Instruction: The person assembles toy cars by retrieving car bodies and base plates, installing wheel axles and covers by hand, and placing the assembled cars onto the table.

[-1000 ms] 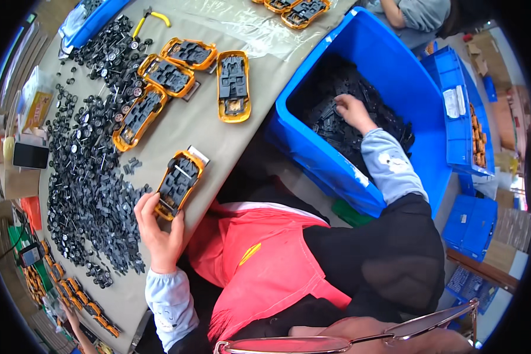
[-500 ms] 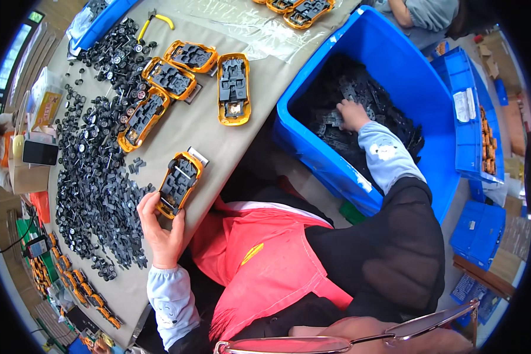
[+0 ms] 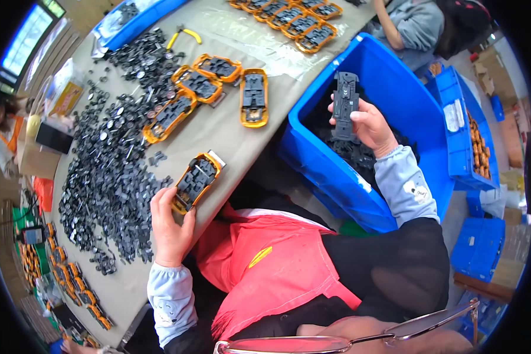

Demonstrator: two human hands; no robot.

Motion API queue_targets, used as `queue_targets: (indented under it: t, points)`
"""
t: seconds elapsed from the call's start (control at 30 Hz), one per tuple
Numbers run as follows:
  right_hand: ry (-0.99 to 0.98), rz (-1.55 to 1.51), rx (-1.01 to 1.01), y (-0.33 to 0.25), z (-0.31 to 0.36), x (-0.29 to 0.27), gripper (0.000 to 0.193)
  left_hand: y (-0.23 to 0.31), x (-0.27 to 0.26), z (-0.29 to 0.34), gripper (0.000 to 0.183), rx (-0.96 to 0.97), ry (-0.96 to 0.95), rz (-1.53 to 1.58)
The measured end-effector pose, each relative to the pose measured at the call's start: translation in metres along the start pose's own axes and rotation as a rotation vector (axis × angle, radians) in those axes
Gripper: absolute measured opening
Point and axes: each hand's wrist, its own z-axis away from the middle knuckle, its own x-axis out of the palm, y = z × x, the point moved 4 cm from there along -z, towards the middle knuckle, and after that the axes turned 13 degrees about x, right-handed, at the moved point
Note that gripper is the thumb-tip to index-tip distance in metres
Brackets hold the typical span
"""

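Observation:
My left hand (image 3: pixel 172 233) grips the lower end of an orange toy car body (image 3: pixel 198 180), which lies underside up near the table edge with its black interior showing. In my right hand (image 3: pixel 371 127), raised over the blue bin (image 3: pixel 410 106), is a flat black toy car chassis (image 3: pixel 346 100), pinched between thumb and fingers and held nearly upright. Below it, more black chassis plates (image 3: pixel 360 158) lie heaped in the bin, partly hidden by the hand. A few other upturned orange car bodies (image 3: pixel 253 97) rest on the table beyond my left hand.
Piles of small black wheels and parts (image 3: pixel 109 177) spread over the table's left side. Yellow-handled pliers (image 3: pixel 186 36) lie at the back near a blue tray (image 3: pixel 141 26). Rows of orange car bodies (image 3: pixel 301 23) stand at the far edge. A person's grey sleeve (image 3: pixel 416 26) shows beyond the bin.
My right hand has come up out of the heap in the bin with a black chassis in it. My left hand still holds the car body at the table edge. The view has shifted slightly.

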Motion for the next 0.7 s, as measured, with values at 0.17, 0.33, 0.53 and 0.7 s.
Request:
queue_targets:
  t: [0.17, 0.33, 0.53, 0.7]
  points:
    - [-0.233, -0.185, -0.035, 0.014, -0.021, 0.117, 0.038, 0.051, -0.020, -0.006, 0.065, 0.117, 0.056, -0.326]
    - [-0.433, -0.118, 0.098, 0.056, -0.009, 0.213, 0.021, 0.095, 0.026, -0.022, 0.036, -0.159, -0.011, 0.704]
    - [-0.037, 0.871, -0.707, -0.003, -0.005, 0.203, 0.059, 0.062, 0.019, 0.004, 0.028, -0.399, -0.164, 0.599]
    - [-0.816, 1.417, -0.757, -0.003, 0.008, 0.254, 0.043, 0.064, 0.025, 0.014, 0.024, -0.466, -0.459, 1.061]
